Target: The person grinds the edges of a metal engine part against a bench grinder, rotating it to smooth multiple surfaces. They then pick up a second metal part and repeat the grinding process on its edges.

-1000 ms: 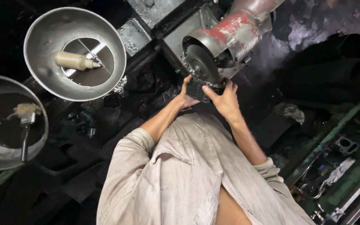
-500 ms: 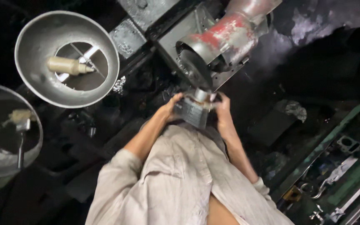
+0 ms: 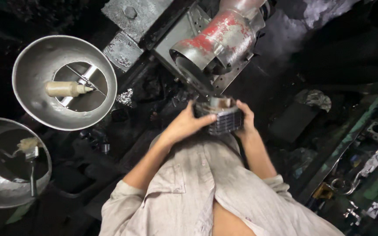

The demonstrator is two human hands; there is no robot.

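Just below the red-painted machine housing [image 3: 224, 37], gripping a finned metal cylinder block [image 3: 222, 118] from both sides: left hand [image 3: 184, 124] wrapping fingers across its near face, right hand [image 3: 246, 118] clamping the far edge. Possibly slipping from oily fingers, dropping onto the lap or knocking the housing rim. Hiding the block's underside; losing the dark surroundings, steel funnel [image 3: 27, 74] aside, in shadow.

Both arms reach forward, bent at the elbows. The left hand [image 3: 183, 124] and the right hand [image 3: 246, 118] face each other, fingers curled and closed around something held between them.
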